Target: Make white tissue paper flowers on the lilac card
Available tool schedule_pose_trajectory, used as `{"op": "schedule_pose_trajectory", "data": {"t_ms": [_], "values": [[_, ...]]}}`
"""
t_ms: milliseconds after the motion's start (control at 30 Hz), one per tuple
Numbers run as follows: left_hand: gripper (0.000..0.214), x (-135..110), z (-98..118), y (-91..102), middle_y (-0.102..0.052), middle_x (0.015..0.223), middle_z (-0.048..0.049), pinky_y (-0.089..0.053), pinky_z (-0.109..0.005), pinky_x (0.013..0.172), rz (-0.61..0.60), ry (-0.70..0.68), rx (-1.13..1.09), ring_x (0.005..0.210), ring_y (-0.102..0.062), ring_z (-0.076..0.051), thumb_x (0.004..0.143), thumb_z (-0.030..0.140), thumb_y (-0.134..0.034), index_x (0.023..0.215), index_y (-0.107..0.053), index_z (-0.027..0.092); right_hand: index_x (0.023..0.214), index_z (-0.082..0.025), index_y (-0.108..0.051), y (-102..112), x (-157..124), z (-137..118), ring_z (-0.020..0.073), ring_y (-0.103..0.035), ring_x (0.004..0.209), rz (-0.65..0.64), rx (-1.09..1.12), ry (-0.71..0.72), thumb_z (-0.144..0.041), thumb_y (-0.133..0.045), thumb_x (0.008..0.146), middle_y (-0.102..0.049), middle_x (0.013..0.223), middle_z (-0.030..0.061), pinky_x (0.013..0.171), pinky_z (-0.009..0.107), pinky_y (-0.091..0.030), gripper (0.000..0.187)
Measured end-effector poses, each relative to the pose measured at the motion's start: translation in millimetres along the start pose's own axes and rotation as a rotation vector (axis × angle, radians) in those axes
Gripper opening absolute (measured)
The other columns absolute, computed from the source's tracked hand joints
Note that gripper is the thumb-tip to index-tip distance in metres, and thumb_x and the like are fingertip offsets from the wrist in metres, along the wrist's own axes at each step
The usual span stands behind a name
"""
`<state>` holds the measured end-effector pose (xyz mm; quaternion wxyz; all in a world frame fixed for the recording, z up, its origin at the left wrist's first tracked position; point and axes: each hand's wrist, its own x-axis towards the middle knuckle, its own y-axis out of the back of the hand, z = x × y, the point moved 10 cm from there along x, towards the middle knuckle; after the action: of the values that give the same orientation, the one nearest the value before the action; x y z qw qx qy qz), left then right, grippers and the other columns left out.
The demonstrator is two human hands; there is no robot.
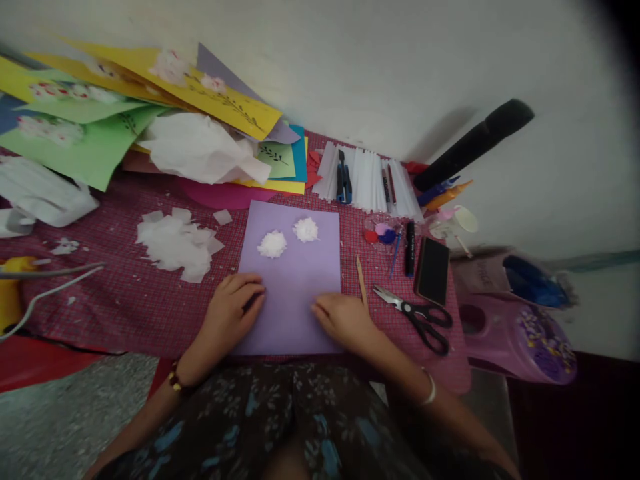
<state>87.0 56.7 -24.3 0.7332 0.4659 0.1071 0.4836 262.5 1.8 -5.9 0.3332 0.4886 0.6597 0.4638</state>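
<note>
A sheet of purple paper [295, 293] lies in front of me with two fluffy white tissue-paper tufts near its top: one [273, 245] on the left, the other [305, 230] slightly higher on the right. My left hand [233, 307] rests at the sheet's left edge, thumb and fingers apart and holding nothing. On the right edge lies my right hand [346, 321], its fingers curled together; whatever may be between them is hidden. Left of the sheet is a pile of white tissue squares [177, 243]. A pencil [362, 280] lies just beyond my right hand.
Scissors [417, 317], a phone [433, 270], a black marker [410, 248] and a paint palette [381, 230] sit at the right. White glue sticks [367, 180] and a cutter [344, 180] lie at the back. Decorated coloured cards [215, 93] lean on the wall. A cable [50, 287] crosses the left side.
</note>
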Motion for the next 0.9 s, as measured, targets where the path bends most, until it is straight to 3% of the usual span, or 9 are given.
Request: {"op": "schedule_pose_trajectory", "data": {"t_ms": [67,233,300,400,467,600,667,800,900], "values": [[0.014,0.3,2.7,1.0,-0.069,0.107,-0.0088,-0.050,-0.041,0.091,0.010,-0.006,0.006,0.101,-0.063,-0.022,0.094,0.022,-0.054,0.097,-0.068,0.018,0.068,-0.020,-0.062,-7.3,-0.6,-14.2,0.0149,-0.056,0.053,-0.079,-0.029,0.092,-0.029,-0.052,0.098,-0.066,0.062,0.0018,0.053,0.029,-0.032,0.033],[0.012,1.8,7.9,0.6,-0.069,0.107,-0.0081,-0.049,-0.039,0.092,0.014,-0.002,-0.041,0.101,-0.062,-0.020,0.093,0.018,-0.056,0.096,-0.067,0.016,0.059,-0.020,-0.053,64.9,-6.2,-38.7,0.0121,-0.048,0.051,0.226,0.039,0.212,-0.029,-0.040,0.103,-0.054,0.053,-0.0002,0.056,0.029,-0.026,0.047],[0.011,2.2,7.0,-0.3,-0.068,0.106,-0.0073,-0.048,-0.038,0.092,0.016,0.009,-0.056,0.101,-0.061,-0.019,0.093,0.017,-0.056,0.096,-0.067,0.016,0.057,-0.019,-0.053,59.6,1.3,-38.7,0.0118,-0.046,0.049,0.262,0.032,0.234,-0.028,-0.039,0.103,-0.053,0.052,-0.0002,0.056,0.029,-0.025,0.049],[0.010,1.6,5.5,-0.8,-0.068,0.106,-0.0069,-0.048,-0.037,0.093,0.019,0.022,-0.067,0.102,-0.061,-0.019,0.093,0.017,-0.058,0.096,-0.067,0.016,0.055,-0.019,-0.056,15.4,19.7,-31.7,0.0114,-0.041,0.043,0.143,-0.058,0.195,-0.030,-0.041,0.103,-0.055,0.047,-0.0002,0.052,0.030,-0.020,0.051],[0.010,0.7,5.2,-0.2,-0.068,0.106,-0.0070,-0.047,-0.038,0.093,0.023,0.026,-0.077,0.102,-0.061,-0.019,0.092,0.016,-0.058,0.095,-0.067,0.016,0.057,-0.018,-0.057,1.2,23.0,-30.8,0.0115,-0.045,0.046,0.073,-0.056,0.196,-0.029,-0.044,0.101,-0.058,0.050,0.0003,0.053,0.029,-0.022,0.047],[0.010,0.0,5.3,-0.5,-0.068,0.106,-0.0070,-0.048,-0.038,0.092,0.018,0.022,-0.090,0.101,-0.061,-0.020,0.092,0.016,-0.057,0.096,-0.067,0.016,0.060,-0.018,-0.055,43.0,9.6,-37.0,0.0113,-0.048,0.053,0.205,0.059,0.222,-0.027,-0.043,0.101,-0.055,0.055,-0.0002,0.058,0.028,-0.026,0.044],[0.010,0.5,4.7,-1.0,-0.068,0.106,-0.0070,-0.048,-0.038,0.091,0.022,0.022,-0.097,0.101,-0.061,-0.019,0.092,0.015,-0.057,0.096,-0.067,0.016,0.059,-0.018,-0.052,50.5,6.7,-36.8,0.0103,-0.046,0.052,0.230,0.107,0.214,-0.027,-0.044,0.101,-0.053,0.054,-0.0014,0.057,0.027,-0.026,0.044],[0.011,1.4,2.7,-1.8,-0.068,0.104,-0.0067,-0.048,-0.038,0.091,0.033,0.032,-0.098,0.100,-0.061,-0.019,0.091,0.014,-0.058,0.095,-0.067,0.017,0.053,-0.018,-0.048,-7.3,23.2,-25.3,0.0082,-0.044,0.046,0.028,0.138,0.153,-0.026,-0.049,0.098,-0.052,0.048,-0.0035,0.052,0.026,-0.022,0.046],[0.011,0.8,2.2,-1.3,-0.068,0.105,-0.0072,-0.049,-0.038,0.091,0.033,0.038,-0.079,0.100,-0.062,-0.020,0.091,0.013,-0.058,0.094,-0.068,0.017,0.063,-0.017,-0.059,-47.2,33.5,-17.6,0.0105,-0.052,0.054,-0.097,0.060,0.124,-0.028,-0.059,0.093,-0.064,0.059,-0.0009,0.056,0.028,-0.023,0.031]]}}
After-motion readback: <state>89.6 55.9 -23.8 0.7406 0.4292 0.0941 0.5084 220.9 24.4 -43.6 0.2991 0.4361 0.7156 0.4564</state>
